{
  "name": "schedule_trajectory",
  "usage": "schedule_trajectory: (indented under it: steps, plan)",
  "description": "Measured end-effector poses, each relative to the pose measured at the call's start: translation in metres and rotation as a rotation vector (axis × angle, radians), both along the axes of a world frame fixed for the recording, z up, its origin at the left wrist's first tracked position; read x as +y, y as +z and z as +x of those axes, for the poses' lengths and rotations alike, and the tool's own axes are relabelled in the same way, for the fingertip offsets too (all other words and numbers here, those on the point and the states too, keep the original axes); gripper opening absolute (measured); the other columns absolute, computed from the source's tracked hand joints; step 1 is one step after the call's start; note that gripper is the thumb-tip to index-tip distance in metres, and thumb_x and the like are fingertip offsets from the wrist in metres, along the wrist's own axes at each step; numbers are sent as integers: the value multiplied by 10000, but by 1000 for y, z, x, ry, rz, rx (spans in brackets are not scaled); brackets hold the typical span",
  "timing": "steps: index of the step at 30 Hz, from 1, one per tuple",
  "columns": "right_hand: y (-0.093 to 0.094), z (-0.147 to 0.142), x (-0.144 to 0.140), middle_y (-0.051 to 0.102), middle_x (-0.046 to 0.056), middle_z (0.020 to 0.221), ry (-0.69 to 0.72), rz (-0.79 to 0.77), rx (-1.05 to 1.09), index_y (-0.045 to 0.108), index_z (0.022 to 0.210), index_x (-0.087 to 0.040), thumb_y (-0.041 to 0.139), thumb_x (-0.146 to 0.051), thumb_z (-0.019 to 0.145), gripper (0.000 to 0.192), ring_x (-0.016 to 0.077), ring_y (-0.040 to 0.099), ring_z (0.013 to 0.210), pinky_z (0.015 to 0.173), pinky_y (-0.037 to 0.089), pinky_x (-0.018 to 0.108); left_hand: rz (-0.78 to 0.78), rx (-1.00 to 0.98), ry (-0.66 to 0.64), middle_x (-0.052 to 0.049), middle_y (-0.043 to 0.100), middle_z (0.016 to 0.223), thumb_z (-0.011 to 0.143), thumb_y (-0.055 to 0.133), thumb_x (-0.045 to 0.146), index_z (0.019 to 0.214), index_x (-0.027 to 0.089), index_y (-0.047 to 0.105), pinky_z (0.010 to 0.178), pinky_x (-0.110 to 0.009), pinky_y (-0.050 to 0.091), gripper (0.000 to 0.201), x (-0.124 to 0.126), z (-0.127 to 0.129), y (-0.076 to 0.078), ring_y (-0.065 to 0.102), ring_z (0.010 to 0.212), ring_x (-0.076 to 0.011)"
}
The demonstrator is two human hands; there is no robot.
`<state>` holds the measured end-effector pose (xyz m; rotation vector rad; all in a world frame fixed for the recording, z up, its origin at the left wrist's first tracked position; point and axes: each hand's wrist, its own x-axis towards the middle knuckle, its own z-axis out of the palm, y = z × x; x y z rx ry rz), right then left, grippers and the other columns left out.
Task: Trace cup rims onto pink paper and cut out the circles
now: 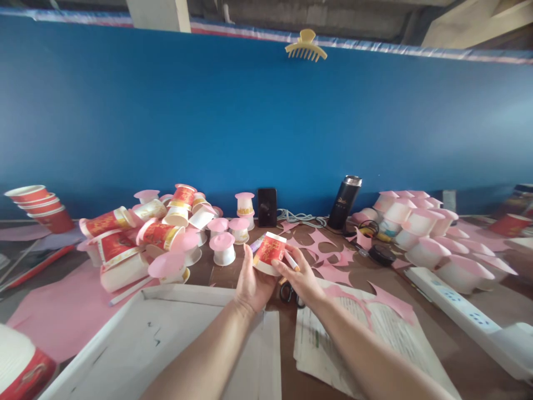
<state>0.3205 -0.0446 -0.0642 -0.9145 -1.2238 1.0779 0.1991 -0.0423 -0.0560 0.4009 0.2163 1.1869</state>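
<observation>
A red and white paper cup is held on its side above the table by both hands. My left hand cups it from below and the left. My right hand touches its right side and also pinches a thin white stick with an orange tip between its fingers. Dark scissors lie on the table just under my right hand.
A heap of red cups and pink-topped white cups sits at the left, more pink-topped cups at the right. Pink paper scraps, a black phone, a dark flask, a white power strip, and a white tray surround the hands.
</observation>
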Motion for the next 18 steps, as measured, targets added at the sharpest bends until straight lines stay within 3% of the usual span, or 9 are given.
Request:
schedule_trajectory:
  steps: [4, 9, 12, 15, 18]
  plan:
    - [-3, 0, 4, 625, 64, 1184, -21, -14, 12, 536, 1141, -231, 711, -406, 730, 480, 248, 542, 1182, 953, 483, 391, 2, 11, 4, -143, 651, 1141, 841, 445, 623, 1176, 106, 593, 933, -370, 473, 634, 0, 3, 0, 605, 1068, -262]
    - [-5, 7, 13, 636, 57, 1066, -344, 47, -198, 518, 1162, -213, 710, -430, 709, 538, 229, 608, 1005, 881, 499, 385, 0, 59, -13, -165, 637, 1161, 872, 494, 513, 1137, 65, 612, 977, -312, 447, 533, 2, 6, -3, 585, 1109, -237]
    - [-4, 12, 15, 634, 53, 1023, -455, 67, -265, 503, 1159, -208, 690, -440, 716, 534, 222, 620, 943, 839, 509, 376, -44, 95, 1, -166, 621, 1190, 868, 550, 426, 1102, 72, 628, 1007, -312, 432, 431, 3, 9, -7, 572, 1133, -227]
    - [-6, 19, 17, 632, 58, 1036, -522, 118, -303, 485, 1167, -209, 674, -429, 729, 526, 223, 619, 945, 850, 499, 382, -79, 170, 30, -162, 634, 1162, 841, 606, 371, 1059, 81, 638, 988, -317, 453, 364, 3, 12, -9, 612, 1065, -215]
    - [-12, 26, 21, 611, 82, 1126, -556, 146, -392, 452, 1218, -222, 680, -425, 720, 585, 249, 600, 1010, 882, 480, 421, -12, 264, 107, -125, 670, 1077, 804, 663, 310, 1033, 114, 620, 934, -309, 483, 305, -1, 16, -11, 650, 972, -189]
